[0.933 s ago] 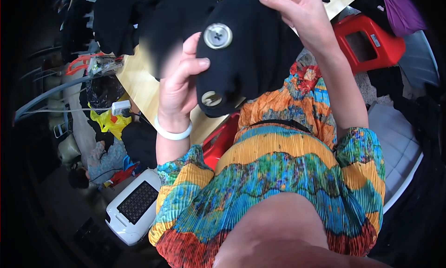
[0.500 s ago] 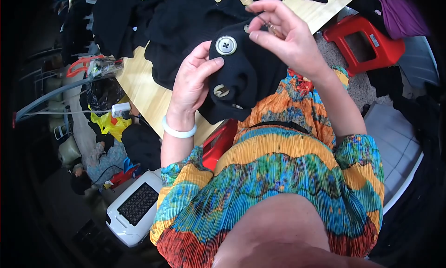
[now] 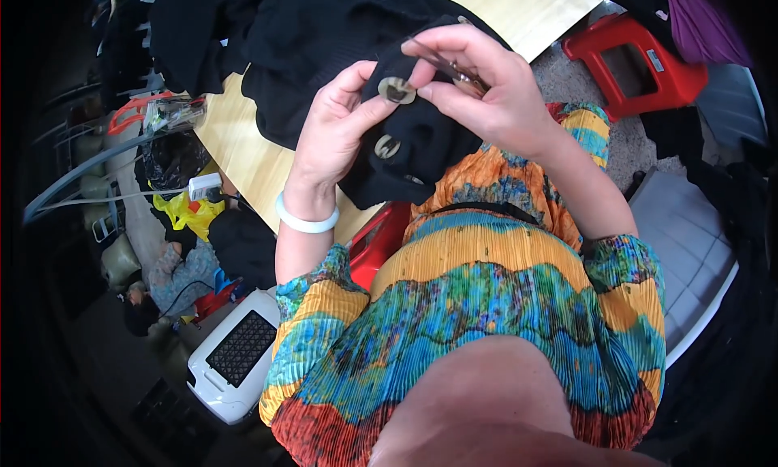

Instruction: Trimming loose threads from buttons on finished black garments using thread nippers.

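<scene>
At nine o'clock, a crumpled yellow bag [image 3: 190,216]. Toward eleven, the left hand [image 3: 328,135] pinches the black garment [image 3: 429,135], which hangs around twelve – thumb by its blurred, pale-rimmed button [image 3: 397,90]. At one, the right hand [image 3: 504,94] grips a slim metal tool [image 3: 468,80], fingertips just beside that button. Toward two – a red stool [image 3: 679,74].

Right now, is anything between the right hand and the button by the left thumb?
Nothing visible. The right hand is at the button, and its slim tool does not cover it. The left hand holds the black garment from the opposite side.
</scene>
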### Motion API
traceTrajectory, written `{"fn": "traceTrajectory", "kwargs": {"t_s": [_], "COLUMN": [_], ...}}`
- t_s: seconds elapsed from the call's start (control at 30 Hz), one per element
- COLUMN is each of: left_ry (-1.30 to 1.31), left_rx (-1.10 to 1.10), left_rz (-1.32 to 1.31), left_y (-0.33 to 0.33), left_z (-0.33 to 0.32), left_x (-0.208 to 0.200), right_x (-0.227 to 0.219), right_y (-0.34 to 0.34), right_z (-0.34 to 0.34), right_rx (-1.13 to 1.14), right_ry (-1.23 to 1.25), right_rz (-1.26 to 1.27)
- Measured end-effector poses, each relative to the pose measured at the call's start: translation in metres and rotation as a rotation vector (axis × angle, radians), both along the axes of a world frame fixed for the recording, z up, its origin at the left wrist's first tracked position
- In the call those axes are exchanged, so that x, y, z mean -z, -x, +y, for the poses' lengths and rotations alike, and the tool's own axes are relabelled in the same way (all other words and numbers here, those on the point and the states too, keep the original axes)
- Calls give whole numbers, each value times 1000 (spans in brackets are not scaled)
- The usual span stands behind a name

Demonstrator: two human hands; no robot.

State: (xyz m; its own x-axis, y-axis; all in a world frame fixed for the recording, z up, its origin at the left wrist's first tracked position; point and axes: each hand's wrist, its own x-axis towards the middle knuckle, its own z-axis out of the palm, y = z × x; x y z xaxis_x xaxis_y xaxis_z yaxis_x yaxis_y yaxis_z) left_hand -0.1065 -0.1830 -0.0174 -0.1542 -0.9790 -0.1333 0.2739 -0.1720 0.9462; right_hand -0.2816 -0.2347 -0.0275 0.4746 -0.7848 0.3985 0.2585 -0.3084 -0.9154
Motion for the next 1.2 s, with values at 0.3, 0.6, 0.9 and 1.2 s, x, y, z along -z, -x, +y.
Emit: {"fn": "traceTrajectory", "kwargs": {"t_s": [0.3, 0.6, 0.9, 1.2], "left_ry": [-45, 99, -144, -2], "left_rx": [9, 2, -69, -389], "left_rz": [234, -53, 222, -447], "left_y": [-12, 2, 5, 22], "left_z": [3, 4, -3, 22], "left_x": [14, 9, 5, 14], "right_x": [7, 7, 16, 12], "right_y": [8, 15, 8, -1], "right_z": [12, 12, 13, -1], "right_rx": [-44, 5, 34, -18], "right_ry": [5, -104, -194, -515], "right_rz": [58, 3, 142, -36]}}
